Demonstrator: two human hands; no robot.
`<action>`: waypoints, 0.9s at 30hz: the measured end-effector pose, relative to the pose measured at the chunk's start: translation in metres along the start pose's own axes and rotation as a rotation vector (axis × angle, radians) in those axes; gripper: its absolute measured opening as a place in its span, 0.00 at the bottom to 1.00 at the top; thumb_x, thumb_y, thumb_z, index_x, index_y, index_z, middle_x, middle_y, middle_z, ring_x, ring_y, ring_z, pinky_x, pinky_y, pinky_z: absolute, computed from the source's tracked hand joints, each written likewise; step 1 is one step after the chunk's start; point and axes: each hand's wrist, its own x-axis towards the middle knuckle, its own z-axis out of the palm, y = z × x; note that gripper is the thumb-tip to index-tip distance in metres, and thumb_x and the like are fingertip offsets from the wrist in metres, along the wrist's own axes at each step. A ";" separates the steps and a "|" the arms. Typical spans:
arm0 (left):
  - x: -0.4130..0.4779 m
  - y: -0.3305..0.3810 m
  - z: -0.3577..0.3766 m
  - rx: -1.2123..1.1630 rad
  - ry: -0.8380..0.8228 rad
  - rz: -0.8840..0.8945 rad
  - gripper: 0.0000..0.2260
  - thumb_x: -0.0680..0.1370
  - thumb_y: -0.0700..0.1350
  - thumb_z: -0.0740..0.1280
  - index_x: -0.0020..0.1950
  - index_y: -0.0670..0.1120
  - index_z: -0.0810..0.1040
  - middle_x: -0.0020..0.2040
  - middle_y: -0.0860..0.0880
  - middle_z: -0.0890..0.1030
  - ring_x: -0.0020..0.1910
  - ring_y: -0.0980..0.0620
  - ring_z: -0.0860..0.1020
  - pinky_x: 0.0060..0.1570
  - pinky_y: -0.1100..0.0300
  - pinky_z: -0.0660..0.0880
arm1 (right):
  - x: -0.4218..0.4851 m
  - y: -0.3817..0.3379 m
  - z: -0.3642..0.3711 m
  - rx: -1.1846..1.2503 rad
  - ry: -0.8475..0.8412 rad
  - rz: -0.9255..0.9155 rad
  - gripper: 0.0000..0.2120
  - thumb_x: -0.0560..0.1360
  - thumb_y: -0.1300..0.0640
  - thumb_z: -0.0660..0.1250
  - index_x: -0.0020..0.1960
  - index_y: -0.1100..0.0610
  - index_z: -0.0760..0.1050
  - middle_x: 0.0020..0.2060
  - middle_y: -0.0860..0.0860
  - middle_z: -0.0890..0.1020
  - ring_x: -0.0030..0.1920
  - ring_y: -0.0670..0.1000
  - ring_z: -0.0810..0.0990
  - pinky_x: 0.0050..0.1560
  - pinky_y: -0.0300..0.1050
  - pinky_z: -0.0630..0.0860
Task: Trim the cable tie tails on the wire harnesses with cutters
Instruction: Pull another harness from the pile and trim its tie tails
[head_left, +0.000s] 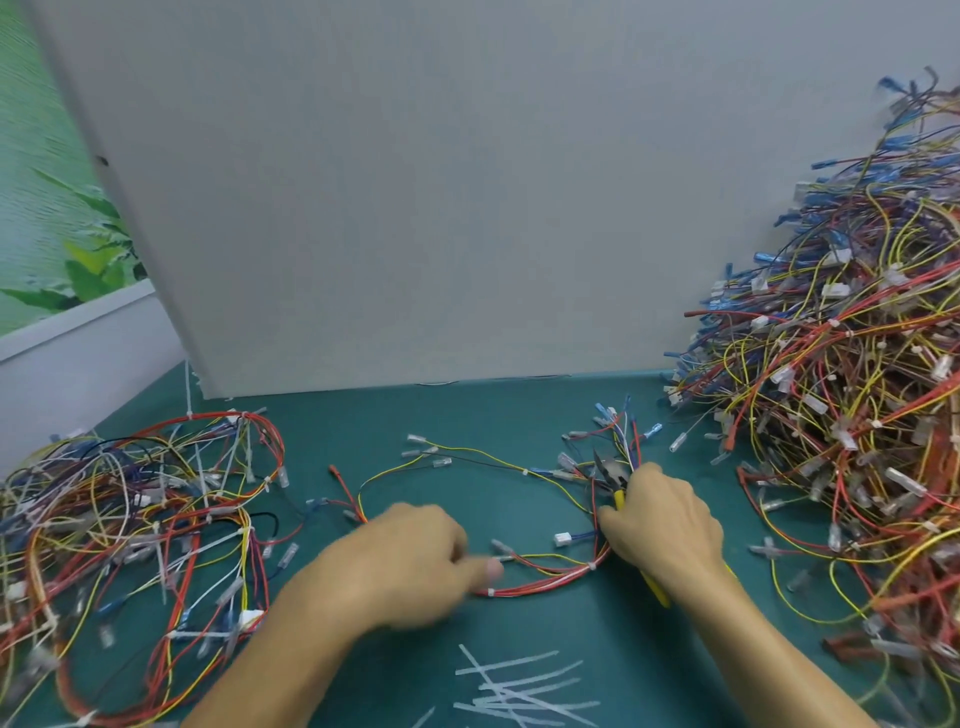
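The harness (550, 571) lies mid-table (363, 415). The right hand (667, 525) has its fingers wrapped round the cutters (614, 479), nose at the wires to snip. The blurred left hand (410, 561) curls beside the red strands, likely steadying; grip unclear.

Matt green mat (519, 426); plastic-coated wires (545, 574); yellow plastic cutter grips (619, 500), dark metal tip.

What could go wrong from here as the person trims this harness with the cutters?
1. The cutters, held in the right hand, have their tips in among the thin wires of the harness; they might nick a wire rather than a tie tail.
2. The left hand is motion-blurred beside the harness; shifting it now could drag a wire into the blades.
3. Loose cut tails lie near the table's front edge; a forearm could sweep them off.
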 end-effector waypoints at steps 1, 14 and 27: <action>0.005 -0.008 0.000 0.019 0.074 -0.113 0.23 0.77 0.63 0.58 0.39 0.44 0.74 0.42 0.46 0.79 0.40 0.47 0.75 0.39 0.56 0.71 | 0.000 0.000 0.000 -0.016 0.007 -0.001 0.11 0.72 0.53 0.64 0.46 0.57 0.64 0.51 0.56 0.80 0.52 0.60 0.78 0.41 0.46 0.65; 0.033 -0.031 0.021 -0.107 0.233 -0.386 0.12 0.70 0.51 0.67 0.36 0.44 0.72 0.39 0.45 0.77 0.41 0.43 0.75 0.39 0.58 0.71 | -0.006 0.000 -0.012 0.081 -0.037 0.081 0.07 0.67 0.57 0.66 0.41 0.55 0.69 0.39 0.53 0.71 0.41 0.59 0.70 0.40 0.45 0.66; 0.040 -0.036 0.021 -1.001 0.515 -0.094 0.06 0.76 0.37 0.68 0.42 0.44 0.82 0.32 0.48 0.80 0.28 0.55 0.77 0.28 0.60 0.77 | -0.001 -0.007 -0.027 1.138 -0.119 -0.003 0.07 0.71 0.65 0.73 0.41 0.54 0.80 0.29 0.47 0.80 0.27 0.41 0.76 0.32 0.38 0.72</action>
